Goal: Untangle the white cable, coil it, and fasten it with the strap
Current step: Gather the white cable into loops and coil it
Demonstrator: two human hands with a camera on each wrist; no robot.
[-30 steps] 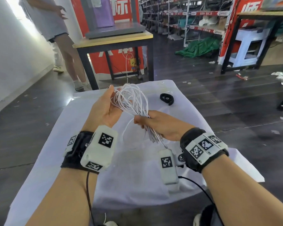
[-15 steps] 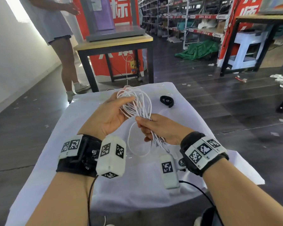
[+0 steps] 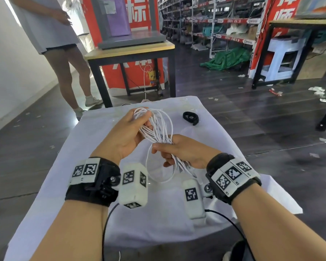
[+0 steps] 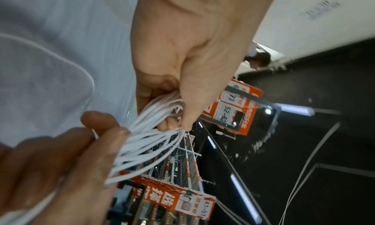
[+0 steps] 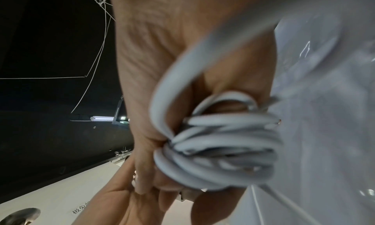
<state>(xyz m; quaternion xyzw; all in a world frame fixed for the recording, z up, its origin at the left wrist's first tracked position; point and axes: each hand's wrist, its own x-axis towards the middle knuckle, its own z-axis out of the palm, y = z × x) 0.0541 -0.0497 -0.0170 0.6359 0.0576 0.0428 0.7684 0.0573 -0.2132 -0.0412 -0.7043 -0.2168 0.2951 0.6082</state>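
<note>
The white cable (image 3: 156, 127) is a bundle of several long loops held above the white-covered table (image 3: 205, 219). My left hand (image 3: 128, 132) grips the far end of the loops (image 4: 160, 114), fingers curled round the strands. My right hand (image 3: 179, 149) holds the near end of the bundle (image 5: 219, 141) in its closed fingers. One loose loop (image 3: 158, 176) hangs below the hands onto the cloth. The black strap (image 3: 190, 117) lies curled on the table, beyond and to the right of the hands, apart from both.
A person (image 3: 58, 53) stands at the far left by a wooden-topped table (image 3: 130, 51) beyond mine. Dark floor with scraps of litter surrounds the table; shelving and a white stool (image 3: 282, 57) stand at the back right.
The left hand turned palm-down and curled its fingers over the far end of the loops. The bundle drew nearer; the right hand kept its hold. The person at the back stepped closer.
</note>
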